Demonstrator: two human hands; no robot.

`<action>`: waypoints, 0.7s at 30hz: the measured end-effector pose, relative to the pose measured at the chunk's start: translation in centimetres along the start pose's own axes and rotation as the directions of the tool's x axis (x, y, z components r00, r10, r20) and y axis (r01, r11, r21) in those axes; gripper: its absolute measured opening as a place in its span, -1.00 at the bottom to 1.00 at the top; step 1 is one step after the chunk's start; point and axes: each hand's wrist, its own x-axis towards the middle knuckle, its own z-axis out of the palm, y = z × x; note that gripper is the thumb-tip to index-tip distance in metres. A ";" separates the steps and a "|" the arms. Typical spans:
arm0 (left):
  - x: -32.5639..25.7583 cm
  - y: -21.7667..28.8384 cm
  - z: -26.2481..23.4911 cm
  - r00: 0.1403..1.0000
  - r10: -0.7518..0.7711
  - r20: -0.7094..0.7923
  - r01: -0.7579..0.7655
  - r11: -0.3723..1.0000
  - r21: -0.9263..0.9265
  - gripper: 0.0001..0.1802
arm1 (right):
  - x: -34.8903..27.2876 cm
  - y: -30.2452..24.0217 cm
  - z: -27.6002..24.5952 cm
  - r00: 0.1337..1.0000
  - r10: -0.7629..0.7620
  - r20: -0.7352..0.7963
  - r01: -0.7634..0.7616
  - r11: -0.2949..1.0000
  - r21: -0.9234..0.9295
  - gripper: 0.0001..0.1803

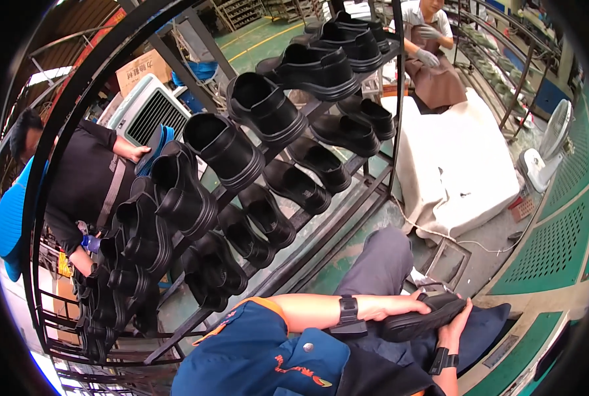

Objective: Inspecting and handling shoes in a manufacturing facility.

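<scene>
A black shoe (426, 315) lies sideways on my lap, held between both hands. My left hand (400, 305) rests on its upper side, fingers curled over it. My right hand (454, 328) cups it from below at the toe end. Both wrists wear black bands. Just to my left stands a black metal rack (347, 214) whose two tiers carry rows of black shoes (268, 109), soles down.
A person in a black top stands behind the rack at the left, one hand on a blue object. Another person in a brown apron and gloves sits at the top right. A white cloth-covered block (459, 165) and a white fan (548, 148) stand to the right.
</scene>
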 end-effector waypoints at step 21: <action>11.6 2.0 -2.5 0.988 0.150 0.023 -0.151 0.944 0.293 -0.33 | 1.9 0.1 -0.4 0.977 -0.190 -0.100 0.158 0.952 -0.264 -0.53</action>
